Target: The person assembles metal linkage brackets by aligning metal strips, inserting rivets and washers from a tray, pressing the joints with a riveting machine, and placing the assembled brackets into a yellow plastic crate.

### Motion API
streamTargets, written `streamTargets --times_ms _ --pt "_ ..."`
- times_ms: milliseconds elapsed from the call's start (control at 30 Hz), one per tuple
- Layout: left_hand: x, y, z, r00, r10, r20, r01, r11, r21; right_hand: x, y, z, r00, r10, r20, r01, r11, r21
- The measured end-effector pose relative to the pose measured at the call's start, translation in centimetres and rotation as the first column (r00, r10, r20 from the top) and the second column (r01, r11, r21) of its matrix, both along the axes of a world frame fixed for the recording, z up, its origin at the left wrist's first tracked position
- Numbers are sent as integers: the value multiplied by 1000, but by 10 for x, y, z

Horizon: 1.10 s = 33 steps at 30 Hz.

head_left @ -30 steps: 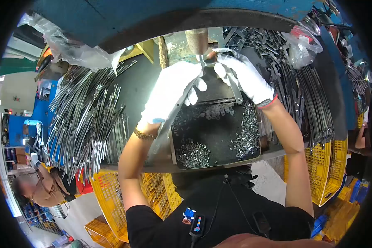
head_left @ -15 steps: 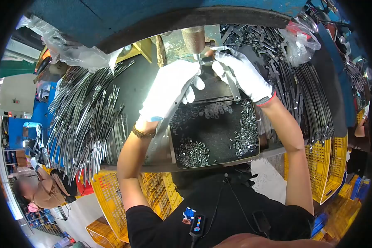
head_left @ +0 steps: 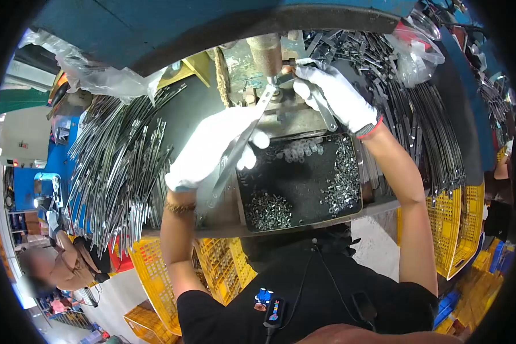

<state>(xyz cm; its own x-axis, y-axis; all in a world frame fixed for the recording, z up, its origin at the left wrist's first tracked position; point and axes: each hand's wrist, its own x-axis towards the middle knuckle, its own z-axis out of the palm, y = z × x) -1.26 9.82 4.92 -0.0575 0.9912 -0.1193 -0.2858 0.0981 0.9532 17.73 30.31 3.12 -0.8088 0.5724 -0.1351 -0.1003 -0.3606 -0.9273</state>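
Observation:
My left hand (head_left: 215,143), in a white glove, is closed on a long flat metal strip (head_left: 229,166). The strip's upper end, with a hole in it, lies just below the press punch (head_left: 271,79); its lower end slants down past my wrist. My gloved right hand (head_left: 338,96) grips a shorter metal strip (head_left: 325,114) to the right of the punch, with a round-holed end pointing down. One bare fingertip shows near the punch. Beneath both hands sits a dark tray (head_left: 304,225) with small metal sleeves and several clear washers.
Long metal rods (head_left: 117,166) are heaped on the left. More strips (head_left: 404,120) and a plastic bag (head_left: 415,60) are on the right. Yellow crates (head_left: 441,235) stand below the bench edge. Another person (head_left: 69,258) works at the far left.
My left hand has drawn down and left from the punch, with its strip's upper end now showing. My right hand stays close to the punch, barely shifted.

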Motion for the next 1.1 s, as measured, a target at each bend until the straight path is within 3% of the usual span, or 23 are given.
streamTargets --times_ms 33,167,200,233,267,333,367,400,433,467,500,533,567,667,700,733,767,800,1000,1100 --pt "-2 -10 -1 1000 -10 17 10 1000 10 1 1 1 1000 16 -1 -16 1000 1" --pt "-1 -25 5 983 1 -182 -36 981 -192 -2 9 -3 996 45 -76 -44 999 14" --pt "7 -26 6 989 22 -147 -53 975 -216 -1 5 -4 995 38 -93 -36 999 23" --pt "16 -25 9 993 44 -113 -70 968 -239 3 0 -2 997 -77 -17 78 994 77" --pt "24 -28 4 996 65 -65 -79 967 -243 13 -4 3 999 -41 -13 42 998 56" --pt "38 -41 -4 994 111 23 -102 964 -245 40 -28 17 938 -340 60 342 939 -24" --pt "47 -47 -1 985 149 89 -116 946 -303 65 -25 25 996 -85 20 82 990 117" --pt "52 -52 -2 976 175 127 -127 940 -317 82 -26 11 985 -76 158 30 961 273" --pt "56 -57 -7 969 187 160 -134 947 -291 98 -28 -4 953 -84 291 -46 909 414" --pt "61 -60 -13 960 202 194 -146 952 -268 108 -43 -23 926 -292 241 -40 558 829" --pt "73 -58 -16 944 262 199 -197 935 -296 111 -65 -9 816 -431 385 -194 423 885" --pt "78 -53 -11 985 168 40 -148 942 -302 116 -70 -16 791 -467 395 -365 158 917" --pt "84 -50 -10 992 127 26 -112 941 -319 120 -79 -42 744 -543 390 -337 200 920" --pt "105 -40 -12 993 92 -79 -112 949 -296 115 -89 -63 715 -516 471 -398 253 882" --pt "109 -39 -18 989 110 -103 -134 955 -265 113 -91 -62 695 -526 489 -461 196 866" --pt "113 -38 -21 983 131 -127 -158 960 -233 112 -92 -56 621 -584 524 -682 -71 728" --pt "115 -38 -19 978 165 -128 -192 950 -245 113 -92 -63 723 -459 517 -456 245 856" --pt "115 -38 -20 972 196 -127 -222 946 -235 115 -90 -66 742 -447 499 -384 326 864" --pt "113 -45 -30 943 298 -149 -318 939 -134 115 -79 -66 724 -459 515 -378 360 853" --pt "110 -50 -23 939 309 -151 -336 920 -201 114 -77 -65 736 -438 517 -353 403 844"
